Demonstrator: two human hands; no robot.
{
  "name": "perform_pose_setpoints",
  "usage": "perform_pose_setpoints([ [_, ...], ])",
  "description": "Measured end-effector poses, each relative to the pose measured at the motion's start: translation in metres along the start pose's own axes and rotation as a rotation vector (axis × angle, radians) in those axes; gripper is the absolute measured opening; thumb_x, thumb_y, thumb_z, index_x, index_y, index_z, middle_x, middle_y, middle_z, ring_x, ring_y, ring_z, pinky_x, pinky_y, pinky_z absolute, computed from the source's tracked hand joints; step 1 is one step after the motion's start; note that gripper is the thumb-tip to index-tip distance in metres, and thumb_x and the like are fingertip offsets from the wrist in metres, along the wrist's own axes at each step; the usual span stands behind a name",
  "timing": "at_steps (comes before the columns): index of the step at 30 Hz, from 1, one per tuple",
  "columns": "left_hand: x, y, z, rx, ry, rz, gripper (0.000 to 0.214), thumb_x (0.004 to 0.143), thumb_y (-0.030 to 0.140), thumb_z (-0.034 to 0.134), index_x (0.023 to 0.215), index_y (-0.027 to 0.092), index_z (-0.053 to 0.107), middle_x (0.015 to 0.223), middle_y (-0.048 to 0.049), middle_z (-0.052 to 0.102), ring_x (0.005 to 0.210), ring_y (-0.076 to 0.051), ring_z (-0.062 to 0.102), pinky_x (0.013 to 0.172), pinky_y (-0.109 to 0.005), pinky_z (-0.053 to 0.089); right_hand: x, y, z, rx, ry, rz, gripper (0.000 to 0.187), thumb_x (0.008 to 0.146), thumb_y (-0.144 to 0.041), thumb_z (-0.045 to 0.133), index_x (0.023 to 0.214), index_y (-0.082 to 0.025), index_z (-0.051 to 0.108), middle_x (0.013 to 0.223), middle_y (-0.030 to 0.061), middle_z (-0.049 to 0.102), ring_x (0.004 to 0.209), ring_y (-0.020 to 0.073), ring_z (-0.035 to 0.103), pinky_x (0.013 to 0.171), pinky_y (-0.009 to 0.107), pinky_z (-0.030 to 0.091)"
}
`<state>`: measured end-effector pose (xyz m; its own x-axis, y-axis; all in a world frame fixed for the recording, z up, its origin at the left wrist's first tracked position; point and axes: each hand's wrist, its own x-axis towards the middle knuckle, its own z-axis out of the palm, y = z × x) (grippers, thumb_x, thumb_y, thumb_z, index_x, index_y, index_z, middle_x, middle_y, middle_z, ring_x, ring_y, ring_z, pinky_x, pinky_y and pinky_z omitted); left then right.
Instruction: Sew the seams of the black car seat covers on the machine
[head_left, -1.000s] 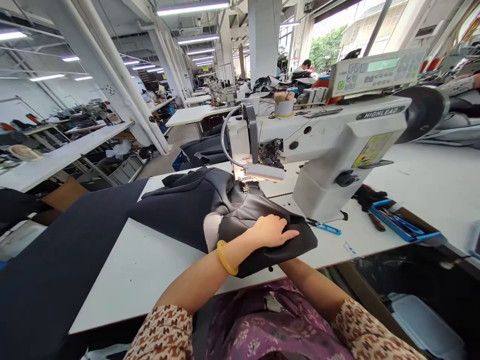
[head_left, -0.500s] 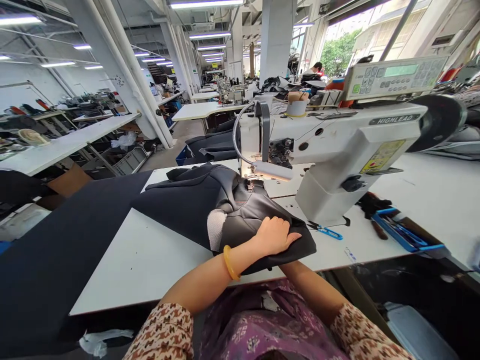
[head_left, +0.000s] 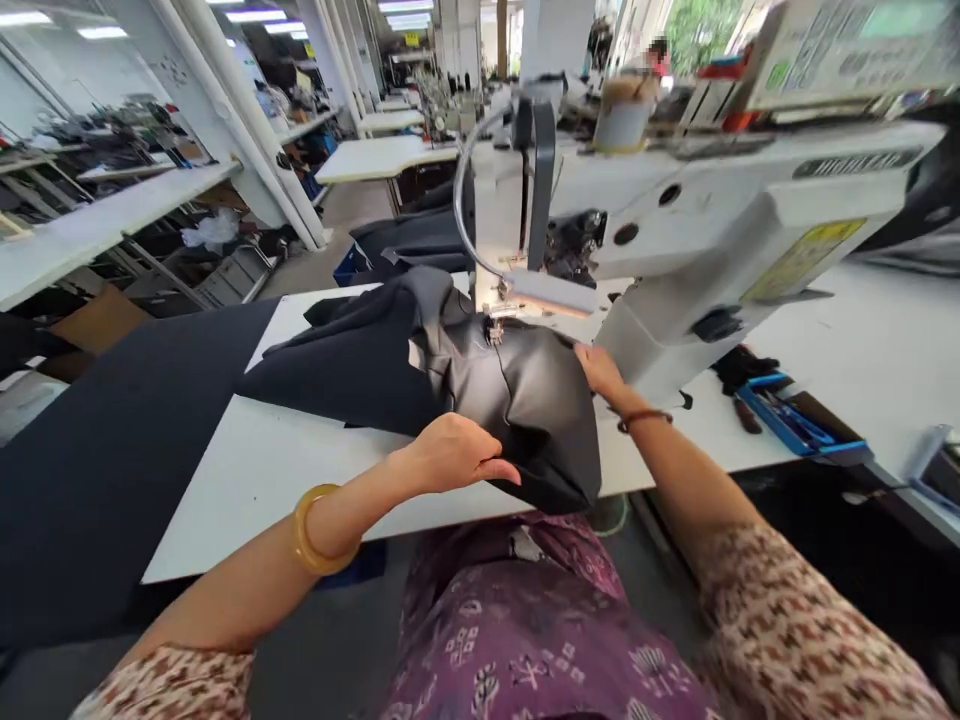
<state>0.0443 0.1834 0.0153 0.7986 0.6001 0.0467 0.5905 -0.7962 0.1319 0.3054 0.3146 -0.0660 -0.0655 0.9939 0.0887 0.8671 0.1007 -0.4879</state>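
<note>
A black leather-like piece with a seam lies under the presser foot of a white sewing machine. My left hand is closed on its near edge, thumb pointing right. At the piece's right edge, close to the machine's column, my right hand pinches the material; part of its fingers is hidden. Dark fabric joined to the piece spreads out on the left of the foot. A lamp on a bent metal neck lights the stitching spot.
On the right of the white table sits a blue tray with tools. Dark cloth covers the table's left side. A thread cone and a control panel top the machine. A person is far behind.
My left hand has moved left along the near edge. My right hand has come from beneath the piece to its right edge. The leather has been turned and spread. The camera view has shifted.
</note>
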Motion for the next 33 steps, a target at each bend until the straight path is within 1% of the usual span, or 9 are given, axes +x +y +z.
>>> perform_pose_setpoints([
  [4, -0.006, 0.0, 0.032, 0.131, -0.032, 0.007, 0.075, 0.071, 0.085, 0.042, 0.087, 0.015, 0.065, 0.054, -0.0006, 0.059, 0.052, -0.017, 0.058, 0.049, -0.028, 0.027, 0.016, 0.013, 0.019, 0.093, -0.017, 0.055, 0.038, 0.093, -0.029, 0.034, 0.058, -0.018, 0.041, 0.061, -0.0004, 0.049, 0.066, 0.0128, 0.047, 0.062, 0.026, 0.035],
  [8, -0.013, 0.0, 0.034, 0.056, -0.07, 0.16, 0.035, 0.09, 0.04, 0.055, 0.12, 0.023, 0.058, 0.071, 0.0023, 0.066, 0.058, -0.014, 0.059, 0.051, -0.029, 0.028, 0.015, 0.024, 0.018, 0.171, 0.018, 0.05, 0.037, 0.09, -0.039, 0.03, 0.058, -0.021, 0.03, 0.056, -0.0015, 0.038, 0.06, 0.012, 0.039, 0.056, 0.026, 0.03],
  [12, -0.027, -0.007, 0.018, -0.098, -0.15, 0.199, 0.034, 0.081, 0.014, 0.058, 0.11, 0.03, 0.066, 0.073, 0.0035, 0.065, 0.069, -0.013, 0.058, 0.057, -0.029, 0.03, -0.008, 0.02, -0.008, 0.143, 0.181, -0.022, 0.022, 0.085, -0.036, 0.04, 0.073, -0.019, 0.049, 0.069, 0.0015, 0.053, 0.066, 0.015, 0.049, 0.063, 0.028, 0.038],
  [15, -0.024, -0.009, 0.008, -0.235, -0.15, 0.183, 0.035, 0.078, 0.008, 0.058, 0.101, 0.032, 0.07, 0.087, 0.0015, 0.066, 0.084, -0.014, 0.059, 0.068, -0.027, 0.036, -0.024, -0.009, -0.034, -0.049, 0.26, -0.491, 0.025, 0.083, -0.024, 0.045, 0.104, -0.02, 0.059, 0.105, 0.009, 0.064, 0.096, 0.0217, 0.059, 0.078, 0.034, 0.045],
  [18, -0.017, -0.009, 0.001, -0.379, -0.182, 0.214, 0.035, 0.079, 0.005, 0.056, 0.097, 0.03, 0.071, 0.11, 0.0016, 0.066, 0.102, -0.014, 0.059, 0.094, -0.031, 0.038, -0.025, -0.05, -0.047, -0.298, 0.008, -1.053, 0.034, 0.083, -0.011, 0.041, 0.106, -0.023, 0.061, 0.115, 0.0065, 0.063, 0.114, 0.0226, 0.054, 0.086, 0.038, 0.044],
  [20, -0.016, -0.01, -0.003, -0.44, -0.241, 0.203, 0.035, 0.08, 0.004, 0.056, 0.097, 0.03, 0.071, 0.114, 0.0025, 0.066, 0.105, -0.014, 0.06, 0.11, -0.039, 0.029, -0.021, -0.068, -0.046, -0.408, -0.112, -1.219, 0.03, 0.081, -0.008, 0.04, 0.096, -0.02, 0.063, 0.105, 0.0081, 0.066, 0.101, 0.0223, 0.058, 0.08, 0.037, 0.044],
  [24, -0.021, -0.012, -0.016, -0.528, -0.292, 0.091, 0.014, 0.088, 0.024, 0.061, 0.096, 0.029, 0.071, 0.098, 0.0037, 0.07, 0.089, -0.012, 0.065, 0.117, -0.047, 0.023, -0.017, -0.071, -0.032, -0.405, -0.143, -1.166, 0.02, 0.078, -0.01, 0.044, 0.08, -0.018, 0.062, 0.091, 0.0084, 0.066, 0.079, 0.0192, 0.058, 0.076, 0.036, 0.043],
  [27, -0.009, -0.017, -0.022, -0.42, -0.126, 0.052, 0.029, 0.094, 0.042, 0.05, 0.095, 0.022, 0.071, 0.092, -0.0012, 0.071, 0.087, -0.015, 0.065, 0.111, -0.043, 0.035, -0.02, -0.064, -0.027, -0.338, -0.139, -1.092, 0.02, 0.077, -0.01, 0.045, 0.08, -0.019, 0.062, 0.091, 0.0076, 0.066, 0.083, 0.0195, 0.058, 0.079, 0.035, 0.042],
  [33, 0.034, -0.055, -0.004, 0.01, 0.118, -0.191, 0.049, 0.088, 0.035, 0.049, 0.131, 0.011, 0.053, 0.135, -0.015, 0.053, 0.129, -0.031, 0.045, 0.111, -0.053, 0.033, -0.021, -0.066, -0.03, -0.284, -0.157, -1.058, 0.019, 0.076, -0.013, 0.045, 0.08, -0.021, 0.062, 0.088, 0.006, 0.066, 0.086, 0.0206, 0.059, 0.079, 0.035, 0.043],
])
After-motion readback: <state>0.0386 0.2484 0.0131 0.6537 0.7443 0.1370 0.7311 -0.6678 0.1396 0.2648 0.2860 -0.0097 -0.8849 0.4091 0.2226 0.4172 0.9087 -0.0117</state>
